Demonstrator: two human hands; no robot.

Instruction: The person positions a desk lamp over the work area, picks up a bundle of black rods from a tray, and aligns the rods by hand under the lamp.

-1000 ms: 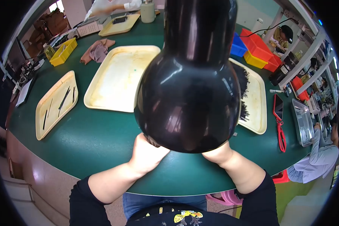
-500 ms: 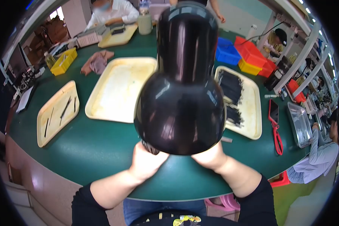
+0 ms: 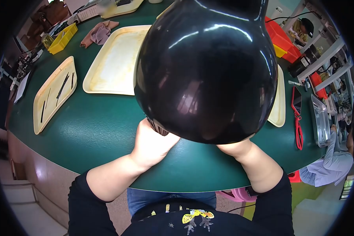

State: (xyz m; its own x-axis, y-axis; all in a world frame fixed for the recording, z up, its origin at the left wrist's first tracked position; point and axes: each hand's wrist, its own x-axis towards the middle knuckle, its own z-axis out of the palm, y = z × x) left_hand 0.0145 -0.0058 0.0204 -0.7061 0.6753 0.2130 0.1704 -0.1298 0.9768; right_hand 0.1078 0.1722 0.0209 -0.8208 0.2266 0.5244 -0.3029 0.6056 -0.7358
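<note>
A glossy black lamp head [image 3: 208, 78] fills the middle of the view and covers much of what lies beneath it. My left hand [image 3: 152, 146] is closed around a bundle of thin dark strips [image 3: 157, 127], whose ends show at the lamp's lower left edge; its fingertips are hidden. Under the lamp's lower right edge reaches my right hand [image 3: 236, 148], with only its back and wrist visible. Its fingers are out of sight, so whatever they touch cannot be made out.
A large cream tray [image 3: 91, 84] lies behind my left hand, and a smaller tray [image 3: 38, 125] with several thin black pieces is farther left. On the right are a partly covered tray [image 3: 279, 112], a phone [image 3: 296, 100] with a red strap, and a metal tray [image 3: 321, 122] near another person.
The view has tilted down and come nearer the lamp, which looks larger and hides most of the right tray. My left hand still grips the strips.
</note>
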